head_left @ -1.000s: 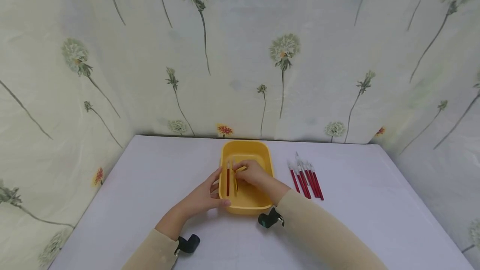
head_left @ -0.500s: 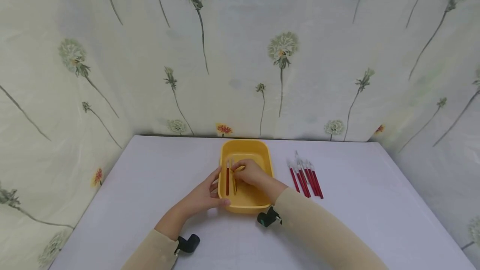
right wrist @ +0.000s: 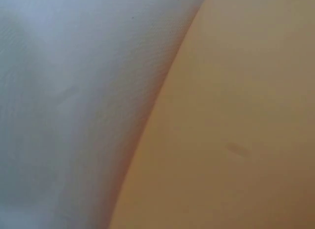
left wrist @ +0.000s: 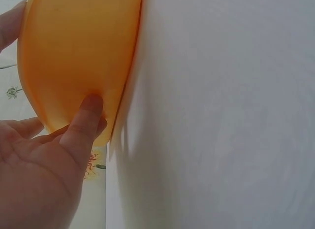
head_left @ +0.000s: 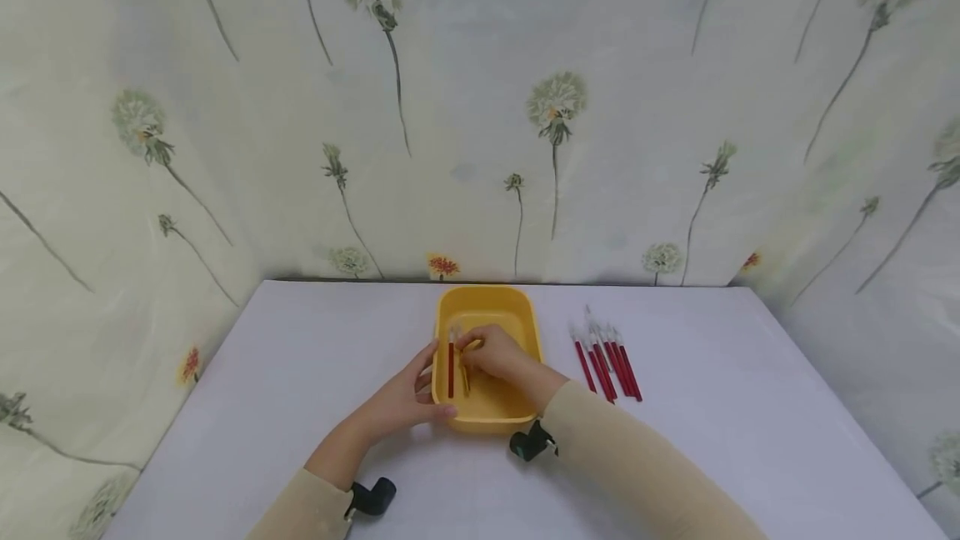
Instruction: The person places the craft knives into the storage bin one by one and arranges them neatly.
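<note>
a: compared with half a second ago, what is being changed?

b: very little. at the left, the yellow tray (head_left: 487, 427) is being steadied near its close left corner by the left hand (head_left: 397, 400), the thumb being laid at the rim and the fingers being spread along the outer wall; that hold is being kept.

a: and further right?

b: inside the tray, a red-handled brush (head_left: 451, 369) is being left lying along the left side. just beside it, a slim brush-like item (head_left: 466, 382), partly covered, is being pinched by the right hand (head_left: 491, 352), nearly where it was being held before.

a: what is being implied for the work?

b: one item is apparently being adjusted, since no release is being shown. to the right of the tray, the loose red brushes (head_left: 604, 365) are being left untouched in their bunch.

a: is the view being shifted?

b: slightly; everything is being seen lower and further left.

a: the surface and the room?

b: the table (head_left: 300, 390) is being covered in pale material. behind it and at both sides, the space is being enclosed by a dandelion-printed sheet (head_left: 465, 107). in the right wrist view, no fingers are being shown.
</note>
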A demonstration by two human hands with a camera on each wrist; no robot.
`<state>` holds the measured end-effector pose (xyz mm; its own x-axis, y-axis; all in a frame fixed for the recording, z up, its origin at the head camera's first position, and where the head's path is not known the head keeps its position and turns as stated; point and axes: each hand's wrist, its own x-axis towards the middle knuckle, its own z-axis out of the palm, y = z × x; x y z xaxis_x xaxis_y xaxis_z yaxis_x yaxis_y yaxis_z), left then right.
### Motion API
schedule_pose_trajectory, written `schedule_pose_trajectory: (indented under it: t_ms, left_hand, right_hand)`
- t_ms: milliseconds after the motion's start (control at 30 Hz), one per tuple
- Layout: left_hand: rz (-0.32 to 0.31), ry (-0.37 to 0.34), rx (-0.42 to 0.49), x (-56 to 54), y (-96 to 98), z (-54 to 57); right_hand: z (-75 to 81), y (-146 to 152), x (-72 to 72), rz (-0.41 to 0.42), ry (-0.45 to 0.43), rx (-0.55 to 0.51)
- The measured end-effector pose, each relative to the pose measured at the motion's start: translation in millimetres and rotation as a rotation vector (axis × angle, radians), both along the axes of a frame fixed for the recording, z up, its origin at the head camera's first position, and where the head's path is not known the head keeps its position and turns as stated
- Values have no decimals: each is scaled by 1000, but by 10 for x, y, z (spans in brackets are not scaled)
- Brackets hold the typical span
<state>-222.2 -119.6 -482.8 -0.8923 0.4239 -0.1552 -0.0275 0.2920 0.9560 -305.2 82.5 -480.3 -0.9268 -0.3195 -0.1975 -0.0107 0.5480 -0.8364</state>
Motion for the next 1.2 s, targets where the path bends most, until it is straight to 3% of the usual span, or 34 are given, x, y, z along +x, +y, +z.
schedule_pose_trajectory:
  t_ms: [500, 833, 1200]
  left_hand:
    - [1, 9, -2, 3, 7, 22]
    - [4, 1, -6, 5, 13, 11]
    - [20, 3, -5, 13, 2, -14]
  right_hand:
    - [20, 8, 4, -16, 12, -6]
    - [45, 39, 34, -20, 53, 43]
    - [196, 73, 115, 22, 127, 87]
